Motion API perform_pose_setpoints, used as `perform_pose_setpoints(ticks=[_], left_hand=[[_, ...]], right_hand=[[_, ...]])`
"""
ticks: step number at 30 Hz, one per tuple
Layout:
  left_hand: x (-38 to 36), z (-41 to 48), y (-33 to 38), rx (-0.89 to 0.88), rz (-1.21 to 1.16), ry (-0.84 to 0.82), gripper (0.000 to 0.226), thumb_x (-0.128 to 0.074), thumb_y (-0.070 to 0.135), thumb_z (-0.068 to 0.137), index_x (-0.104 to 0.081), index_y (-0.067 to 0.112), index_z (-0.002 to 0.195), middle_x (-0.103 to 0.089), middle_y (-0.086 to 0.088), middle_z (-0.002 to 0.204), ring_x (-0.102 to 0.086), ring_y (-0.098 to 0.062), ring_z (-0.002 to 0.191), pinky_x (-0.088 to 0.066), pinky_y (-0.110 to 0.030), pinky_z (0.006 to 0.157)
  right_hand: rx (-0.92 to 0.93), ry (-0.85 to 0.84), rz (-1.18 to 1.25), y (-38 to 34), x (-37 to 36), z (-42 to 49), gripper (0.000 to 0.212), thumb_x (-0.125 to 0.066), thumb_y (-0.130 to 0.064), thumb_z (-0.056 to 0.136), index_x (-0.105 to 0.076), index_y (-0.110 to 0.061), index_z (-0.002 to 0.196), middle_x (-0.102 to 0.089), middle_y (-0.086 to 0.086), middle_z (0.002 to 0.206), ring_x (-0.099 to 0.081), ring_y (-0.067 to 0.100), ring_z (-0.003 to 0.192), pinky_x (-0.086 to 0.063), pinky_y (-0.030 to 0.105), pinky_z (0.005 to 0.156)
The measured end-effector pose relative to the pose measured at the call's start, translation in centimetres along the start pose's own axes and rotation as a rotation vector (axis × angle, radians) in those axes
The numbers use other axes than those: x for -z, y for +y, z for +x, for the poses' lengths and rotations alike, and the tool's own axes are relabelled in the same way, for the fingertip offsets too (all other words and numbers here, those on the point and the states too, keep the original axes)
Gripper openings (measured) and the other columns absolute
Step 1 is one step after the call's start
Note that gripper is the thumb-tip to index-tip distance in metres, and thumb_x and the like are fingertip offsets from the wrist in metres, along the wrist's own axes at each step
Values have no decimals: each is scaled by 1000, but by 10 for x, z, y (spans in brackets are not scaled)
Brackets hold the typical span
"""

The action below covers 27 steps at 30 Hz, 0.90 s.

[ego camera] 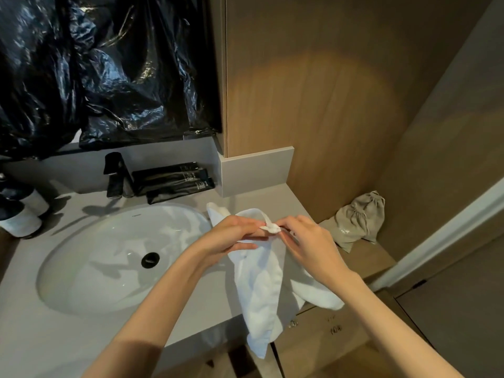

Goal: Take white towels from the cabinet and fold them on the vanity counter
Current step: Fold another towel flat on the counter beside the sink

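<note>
Left hand [234, 236]: reaches in from the lower left, fingers curled, pinching a bunched bit of white towel [261, 290] at its fingertips.
Right hand [308, 241]: comes in from the lower right, fingertips nipping the same small bunch, almost touching the left hand's.
Towel position: held just above the right end of the grey vanity counter [54, 336], beside the oval sink [109, 255]. It is unfolded and crumpled. One long tail hangs down past the counter's front edge, another part slumps to the right, and a corner pokes out behind the left hand.
Step in hand: most likely finding a corner or hem so the towel can be opened out. No fold has been made yet, so the task looks to be at an early stage.
Next move calls for: drawing the hands apart along one edge to stretch it straight, then lifting the hanging tail onto the counter. The flat space beside the sink looks tight.
Hidden or unclear: the hands cover the exact spot they pinch, so corner, label or hem cannot be told. Only this one towel shows. Wooden cabinet fronts [327, 331] below the counter are partly covered by the towel, and whether any stands open cannot be told.
Nearby: beige drawstring bag [357, 219] on a ledge to the right.
</note>
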<state>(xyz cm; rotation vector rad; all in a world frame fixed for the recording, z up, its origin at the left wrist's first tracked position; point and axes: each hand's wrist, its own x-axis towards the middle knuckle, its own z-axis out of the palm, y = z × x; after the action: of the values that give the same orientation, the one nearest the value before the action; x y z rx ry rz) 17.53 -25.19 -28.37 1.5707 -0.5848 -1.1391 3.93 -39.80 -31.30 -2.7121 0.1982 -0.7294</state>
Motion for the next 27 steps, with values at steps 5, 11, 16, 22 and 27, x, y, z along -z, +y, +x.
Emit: perform_pose_setpoints(ticks=[5,11,16,22,27], left_hand=[[4,8,-12,-180,861,171,28,-56,41,93,-61,26,116,-61,-1,104,-55,-12,96,-45,-27,83],[3,9,-35,-147,1222,302,37,-51,48,90,-59,27,119,-34,-2,103,-34,-27,111,-36,-34,93],[-23,-3,-39,-64,1363,358,41,-50,57,79,-64,30,107,-32,1,97,-34,-24,105,-33,-32,80],[-70,-19,-59,-19,1386,371,40,-61,58,82,-64,32,112,-44,0,110,-38,-23,113,-33,-33,82],[-110,-44,-59,-34,1442,537,36,-49,52,94,-64,24,110,-60,-2,114,-54,-24,108,-44,-34,83]], right_hand=[[-54,58,-30,10,28,-1,16,-52,-28,98,-64,-24,109,-66,-6,83,-61,12,69,-45,27,53],[-188,143,276,26,73,-20,23,-49,-28,97,-60,-29,118,-67,-15,102,-63,-1,89,-48,10,77],[-240,236,467,44,111,-54,21,-51,-14,98,-58,-26,114,-69,-3,92,-70,7,72,-56,17,62],[-321,356,483,86,152,-98,20,-48,-23,101,-60,-23,117,-66,-11,107,-65,11,101,-57,33,88],[-343,403,426,111,186,-134,19,-46,-17,102,-59,-22,115,-62,-23,100,-59,3,98,-53,28,85]])
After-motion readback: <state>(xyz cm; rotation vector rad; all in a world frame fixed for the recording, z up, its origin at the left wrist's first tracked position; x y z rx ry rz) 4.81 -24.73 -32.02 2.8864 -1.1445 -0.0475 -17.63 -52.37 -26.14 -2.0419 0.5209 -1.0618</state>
